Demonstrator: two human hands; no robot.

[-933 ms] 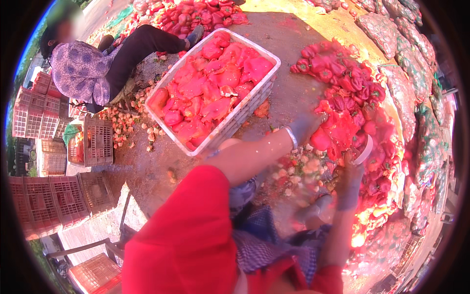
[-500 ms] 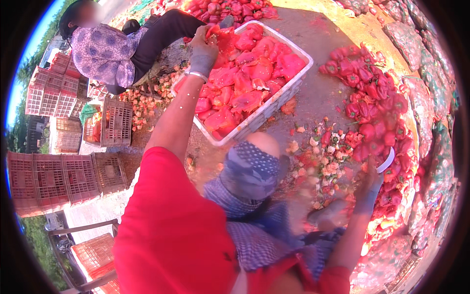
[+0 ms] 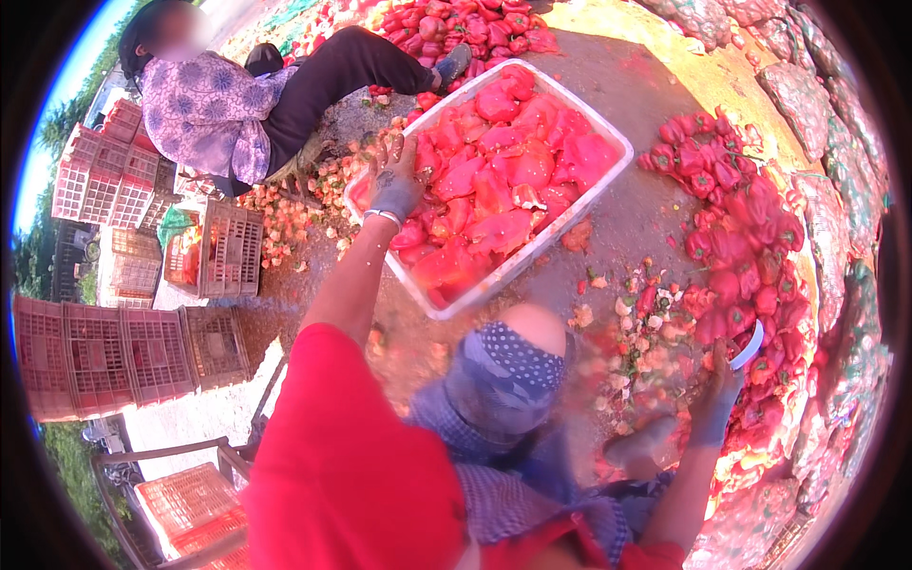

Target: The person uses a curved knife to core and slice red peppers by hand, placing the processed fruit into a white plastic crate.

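1. Left hand (image 3: 395,180) has drawn back along the left side of the white crate (image 3: 518,261), now open, fingers spread.
2. That crate's heaped with red pepper pieces (image 3: 494,185).
3. Right of it, the right hand (image 3: 719,385) grips a curved knife (image 3: 748,348) near whole peppers (image 3: 736,233).
4. Left of it, a basket (image 3: 231,249) holds something reddish.

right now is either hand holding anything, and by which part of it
The right hand holds a knife by its handle end, which the hand hides. The left hand is open, with nothing seen in it.
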